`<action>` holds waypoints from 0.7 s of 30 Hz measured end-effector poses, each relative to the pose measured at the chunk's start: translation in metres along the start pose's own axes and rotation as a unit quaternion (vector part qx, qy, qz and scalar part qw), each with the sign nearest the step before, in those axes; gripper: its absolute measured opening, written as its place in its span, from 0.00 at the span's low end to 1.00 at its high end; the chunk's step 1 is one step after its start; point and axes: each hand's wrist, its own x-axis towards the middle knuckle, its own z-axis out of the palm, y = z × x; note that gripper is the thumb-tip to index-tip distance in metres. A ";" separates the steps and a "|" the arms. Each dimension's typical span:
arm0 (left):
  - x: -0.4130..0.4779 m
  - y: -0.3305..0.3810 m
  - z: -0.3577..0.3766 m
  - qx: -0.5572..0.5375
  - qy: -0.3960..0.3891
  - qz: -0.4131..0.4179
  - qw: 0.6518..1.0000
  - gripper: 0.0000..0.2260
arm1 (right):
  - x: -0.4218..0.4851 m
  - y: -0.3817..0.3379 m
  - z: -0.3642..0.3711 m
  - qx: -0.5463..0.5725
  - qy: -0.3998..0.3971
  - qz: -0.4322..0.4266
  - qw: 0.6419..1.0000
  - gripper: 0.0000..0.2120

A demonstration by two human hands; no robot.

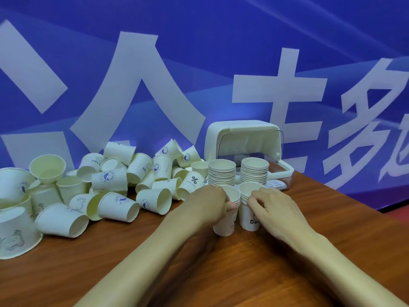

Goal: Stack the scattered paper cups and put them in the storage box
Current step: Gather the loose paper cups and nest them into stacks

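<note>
Where desk (199, 273) meets blue banner (199, 41), loose paper cups (115, 204) lie heaped at left, most tipped over. Left grip (210, 207) curled round short cup stack (225, 226), upright on desk. Just beside it, second short stack (250, 218), right grip (272, 207) pinching its rim with fingertips. Behind, taller stacks (222, 173) upright at mouth of white storage box (243, 131), lid raised; whether inside its tray, cannot tell.
</note>
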 end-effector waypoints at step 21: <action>-0.096 -0.109 -0.018 0.133 0.245 -0.136 0.951 0.14 | 0.006 -0.120 -0.010 -0.066 0.054 -0.216 0.973 0.12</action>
